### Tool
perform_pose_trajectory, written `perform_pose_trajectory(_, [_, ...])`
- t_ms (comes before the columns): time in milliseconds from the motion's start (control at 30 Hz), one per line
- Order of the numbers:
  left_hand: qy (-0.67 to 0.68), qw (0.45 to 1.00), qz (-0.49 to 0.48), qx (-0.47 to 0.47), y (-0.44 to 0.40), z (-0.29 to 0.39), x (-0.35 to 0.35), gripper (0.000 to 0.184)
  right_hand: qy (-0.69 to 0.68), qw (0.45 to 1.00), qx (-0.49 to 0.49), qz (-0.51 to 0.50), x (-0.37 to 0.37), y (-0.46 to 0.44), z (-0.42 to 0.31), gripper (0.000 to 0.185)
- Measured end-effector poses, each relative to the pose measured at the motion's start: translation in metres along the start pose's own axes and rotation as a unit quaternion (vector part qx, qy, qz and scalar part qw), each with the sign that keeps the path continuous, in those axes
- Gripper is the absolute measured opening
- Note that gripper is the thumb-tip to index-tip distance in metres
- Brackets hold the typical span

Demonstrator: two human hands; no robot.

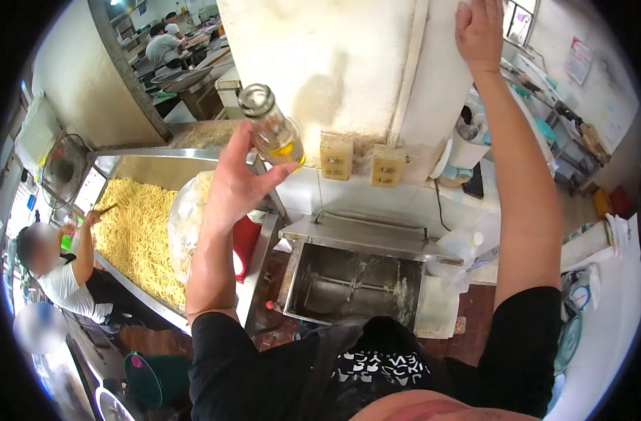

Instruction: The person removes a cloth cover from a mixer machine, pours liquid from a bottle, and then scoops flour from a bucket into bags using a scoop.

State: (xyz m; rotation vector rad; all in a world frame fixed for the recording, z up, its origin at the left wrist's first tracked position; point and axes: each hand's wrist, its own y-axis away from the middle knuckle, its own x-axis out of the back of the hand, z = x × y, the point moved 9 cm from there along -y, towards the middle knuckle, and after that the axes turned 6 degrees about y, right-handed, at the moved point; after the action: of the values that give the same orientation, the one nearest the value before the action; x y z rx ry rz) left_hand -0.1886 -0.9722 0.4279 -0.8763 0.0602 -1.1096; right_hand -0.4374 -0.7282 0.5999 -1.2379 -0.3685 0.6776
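My left hand (pixel 239 175) is raised at the centre left, closed around a clear glass bottle (pixel 282 139). A little yellow liquid shows in the lower part of the bottle, which leans slightly with its mouth up. My right hand (pixel 480 35) reaches high at the top right, against or just in front of the white wall edge. Its thumb is stretched out and the fingers run to the frame edge; it appears to hold nothing. Beyond my left forearm, yellow noodles (pixel 138 231) fill a long metal-edged tray, with a clear plastic bag (pixel 187 217) on them.
Below me stands a metal mixing tub (pixel 355 281) with a shaft across it and residue inside. Two outlet boxes (pixel 336 156) are on the wall. At the left, a person (pixel 75 281) holds a stick over the noodles. A red container (pixel 245 245) sits beside the tray.
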Motion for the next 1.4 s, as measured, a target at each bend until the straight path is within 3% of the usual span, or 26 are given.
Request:
perform_pose_trajectory(33, [-0.055, 0.998, 0.001, -0.005, 0.000, 0.002, -0.002, 0.072, -0.022, 1.000, -0.002, 0.008, 0.000, 0.001, 0.001, 0.048])
perform_pose_trajectory(167, [-0.056, 0.994, -0.051, -0.075, -0.010, 0.045, -0.022, 0.070, 0.002, 1.000, 0.001, 0.005, -0.001, 0.000, 0.003, 0.047])
perform_pose_trajectory(300, [0.022, 0.993, -0.069, -0.096, -0.014, 0.082, -0.037, 0.071, -0.012, 1.000, -0.009, -0.003, 0.000, 0.000, 0.003, 0.046])
perform_pose_trajectory(433, [-0.073, 0.973, -0.140, -0.167, -0.019, 0.129, -0.048, 0.071, -0.009, 1.000, -0.008, -0.003, 0.001, 0.000, 0.002, 0.046])
perform_pose_trajectory(533, [-0.062, 0.962, -0.144, -0.223, -0.020, 0.145, -0.053, 0.065, -0.018, 1.000, -0.008, 0.001, 0.004, -0.002, 0.001, 0.046])
perform_pose_trajectory(800, [-0.063, 0.935, -0.101, -0.334, -0.023, 0.173, -0.054, 0.059, -0.011, 1.000, -0.012, 0.006, 0.005, -0.003, 0.003, 0.046])
perform_pose_trajectory(1000, [-0.072, 0.930, -0.074, -0.354, -0.027, 0.184, -0.054, 0.049, -0.024, 1.000, -0.017, 0.005, 0.007, -0.004, 0.002, 0.046])
perform_pose_trajectory(1400, [-0.111, 0.906, -0.035, -0.406, -0.032, 0.207, -0.046, 0.047, -0.012, 0.999, -0.003, 0.042, 0.009, -0.002, -0.001, 0.045])
